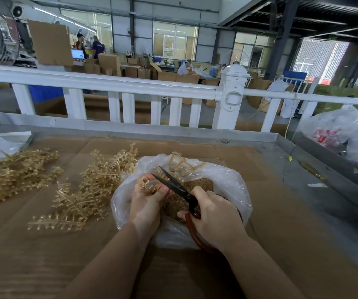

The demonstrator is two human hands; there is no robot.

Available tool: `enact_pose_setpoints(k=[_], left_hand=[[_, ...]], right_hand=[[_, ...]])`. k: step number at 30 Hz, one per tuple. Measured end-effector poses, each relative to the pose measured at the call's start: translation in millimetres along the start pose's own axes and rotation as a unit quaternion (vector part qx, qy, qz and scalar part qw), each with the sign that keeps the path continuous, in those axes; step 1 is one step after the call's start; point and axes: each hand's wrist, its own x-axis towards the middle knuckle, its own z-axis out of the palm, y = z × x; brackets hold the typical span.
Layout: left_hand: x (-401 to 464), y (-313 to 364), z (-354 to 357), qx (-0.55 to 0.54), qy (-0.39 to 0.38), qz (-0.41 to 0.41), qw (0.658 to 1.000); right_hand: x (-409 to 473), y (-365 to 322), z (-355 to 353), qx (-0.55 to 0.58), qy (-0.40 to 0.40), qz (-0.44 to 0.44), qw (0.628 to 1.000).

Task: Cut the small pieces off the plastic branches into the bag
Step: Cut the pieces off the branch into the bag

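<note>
A clear plastic bag (227, 186) lies open on the cardboard-covered table, holding a heap of small tan cut pieces (201, 186). Over its mouth my left hand (145, 203) grips a tan plastic branch (146, 185). My right hand (214, 219) grips the red handles of black-bladed scissors (173, 184). The blades are spread apart and point up-left, next to the branch. Bare cut stems (184, 162) stick out at the bag's far side.
Piles of uncut tan branches (83, 190) lie left of the bag, with more at the far left (12, 175). A raised metal rim (173, 131) bounds the table, with a white railing (130, 85) behind. Other plastic bags (335, 130) sit at the right.
</note>
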Motion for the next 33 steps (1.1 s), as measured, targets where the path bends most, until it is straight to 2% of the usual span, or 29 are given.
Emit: enact_pose_setpoints(k=[12,16,24,33], left_hand=[[-1.6,2.7,0.7,0.015,-0.011,-0.003,1.0],[-1.7,3.0,0.4,0.009,-0.009,-0.012,1.0],[-0.7,0.9,-0.7,0.037,0.004,-0.003,0.999],[-2.3,1.5,-0.1,0.07,-0.005,0.03,0.997]], right_hand=[[3.8,-3.4,-2.1,0.125,-0.057,0.036,0.99],[3.5,-4.7,-0.2,0.105,-0.058,0.04,0.992],[3.7,-3.1,2.5,0.023,-0.001,0.014,1.0],[8.6,-6.2,-2.7,0.089,-0.05,0.039,0.994]])
